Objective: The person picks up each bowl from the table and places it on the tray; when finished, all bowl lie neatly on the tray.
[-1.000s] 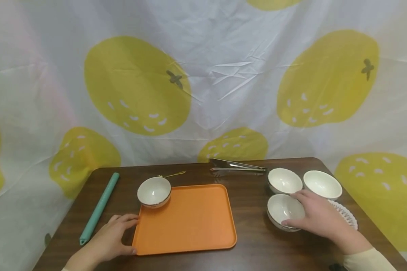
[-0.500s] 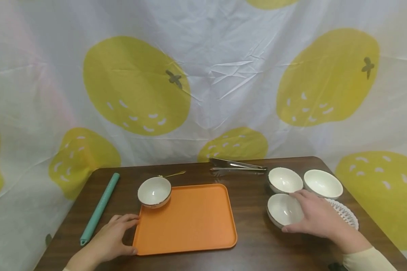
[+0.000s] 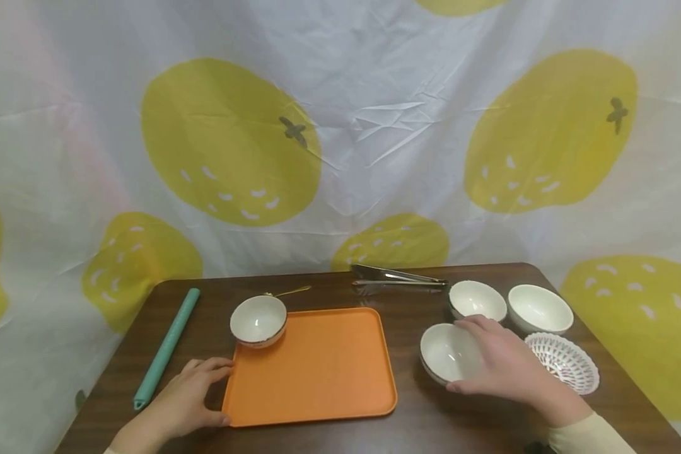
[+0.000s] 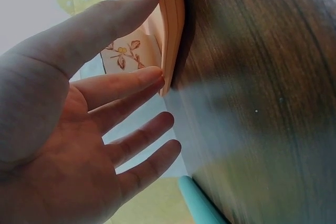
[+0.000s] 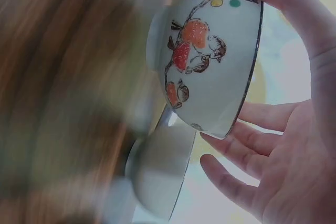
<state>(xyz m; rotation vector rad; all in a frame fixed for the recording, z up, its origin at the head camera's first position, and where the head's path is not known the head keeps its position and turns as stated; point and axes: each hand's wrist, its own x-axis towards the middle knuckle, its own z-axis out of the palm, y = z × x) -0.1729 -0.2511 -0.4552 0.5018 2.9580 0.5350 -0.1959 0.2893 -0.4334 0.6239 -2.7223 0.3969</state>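
My right hand (image 3: 502,362) grips a white bowl (image 3: 448,353) by its rim, thumb at the near side and fingers at the far side. In the right wrist view the bowl (image 5: 210,56) shows painted birds, leaves and berries, and appears lifted off the table. At the left edge of the orange tray (image 3: 312,372), my left hand (image 3: 184,400) touches the rim with thumb and fingertips, fingers fairly straight. A second white bowl (image 3: 258,321) sits on the tray's far left corner.
Behind the right hand stand two more white bowls (image 3: 477,299) (image 3: 540,308). A white woven-look basket (image 3: 564,362) lies right of it. Metal tongs (image 3: 397,277) and a small golden utensil (image 3: 292,292) lie at the back; a teal roll (image 3: 167,350) is at left.
My right hand has moved left with the bowl, away from the bowls behind, uncovering more of the basket. The left hand and tray have stayed put.
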